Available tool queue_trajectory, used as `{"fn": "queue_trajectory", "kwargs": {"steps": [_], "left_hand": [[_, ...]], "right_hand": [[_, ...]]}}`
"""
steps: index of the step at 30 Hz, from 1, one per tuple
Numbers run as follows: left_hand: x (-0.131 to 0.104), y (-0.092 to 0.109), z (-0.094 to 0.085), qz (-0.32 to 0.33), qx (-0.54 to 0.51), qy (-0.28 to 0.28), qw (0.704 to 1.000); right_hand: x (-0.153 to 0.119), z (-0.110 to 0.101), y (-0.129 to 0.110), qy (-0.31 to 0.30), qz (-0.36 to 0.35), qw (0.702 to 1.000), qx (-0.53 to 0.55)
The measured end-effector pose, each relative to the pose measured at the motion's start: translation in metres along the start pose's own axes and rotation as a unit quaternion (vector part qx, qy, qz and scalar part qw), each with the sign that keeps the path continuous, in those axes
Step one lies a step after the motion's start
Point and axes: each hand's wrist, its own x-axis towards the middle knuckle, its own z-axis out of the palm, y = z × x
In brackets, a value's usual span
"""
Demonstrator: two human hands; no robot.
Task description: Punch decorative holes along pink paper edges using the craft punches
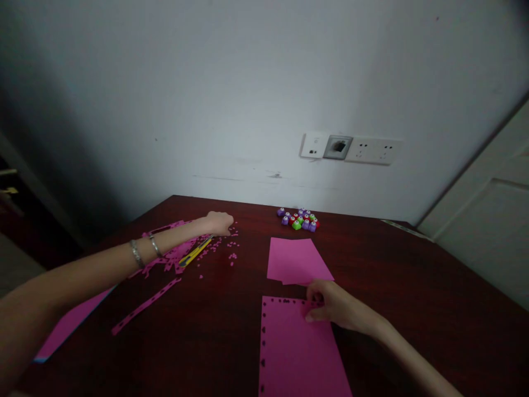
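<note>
My left hand (pixel 219 223), with two silver bracelets on the wrist, reaches out over small pink paper cutouts (pixel 232 256) at the left of the table. Its fingers are curled down, and what they hold, if anything, is hidden. Just below it lies a yellow utility knife (pixel 196 252). My right hand (pixel 330 304) pinches the top edge of a pink paper sheet (pixel 303 350) near its right corner. Small holes, some heart-shaped, run along that sheet's top and left edges. Directly beyond it lie smaller pink paper pieces (pixel 295 259), overlapping.
Pink paper scraps (pixel 177 251) are heaped under my left forearm, with a punched strip (pixel 146 306) nearer me. Another pink sheet (pixel 74 322) lies at the left edge. Several small purple, red and green eyed figures (pixel 297 219) stand near the wall, below the sockets (pixel 351 149).
</note>
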Motion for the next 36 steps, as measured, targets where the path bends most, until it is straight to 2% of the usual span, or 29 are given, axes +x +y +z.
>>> {"fn": "queue_trajectory", "kwargs": {"steps": [2, 3, 6, 8, 10, 13, 17, 24, 28, 31, 36], "left_hand": [[-0.004, 0.03, 0.005, 0.048, 0.068, 0.038, 0.996], [-0.007, 0.046, 0.008, 0.082, 0.07, 0.029, 0.994], [-0.02, 0.088, 0.013, 0.199, -0.038, -0.056, 0.978], [-0.027, 0.107, 0.016, 0.231, -0.121, -0.131, 0.956], [-0.03, 0.116, 0.019, 0.257, -0.176, -0.158, 0.937], [-0.025, 0.117, 0.025, 0.276, -0.195, -0.143, 0.93], [-0.015, 0.111, 0.035, 0.264, -0.222, -0.116, 0.931], [-0.011, 0.111, 0.043, 0.219, -0.28, -0.14, 0.924], [-0.013, 0.115, 0.049, 0.225, -0.299, -0.159, 0.914], [-0.016, 0.118, 0.054, 0.236, -0.307, -0.147, 0.91], [-0.021, 0.124, 0.053, 0.223, -0.332, -0.129, 0.907]], "right_hand": [[0.003, -0.005, -0.003, -0.014, -0.001, 0.999, 0.049], [0.005, -0.009, -0.005, -0.018, -0.009, 0.997, 0.075], [0.01, -0.026, -0.014, 0.008, -0.032, 0.99, 0.139], [0.012, -0.039, -0.019, 0.04, -0.022, 0.983, 0.18], [0.013, -0.051, -0.022, 0.078, -0.004, 0.975, 0.206], [0.012, -0.063, -0.023, 0.121, 0.011, 0.968, 0.219], [0.01, -0.072, -0.02, 0.129, 0.008, 0.966, 0.225], [0.011, -0.09, -0.03, 0.025, -0.038, 0.989, 0.141], [0.026, -0.096, -0.048, 0.013, -0.062, 0.989, 0.135], [0.038, -0.096, -0.061, -0.002, -0.091, 0.989, 0.12], [0.047, -0.093, -0.063, -0.027, -0.109, 0.988, 0.107]]}}
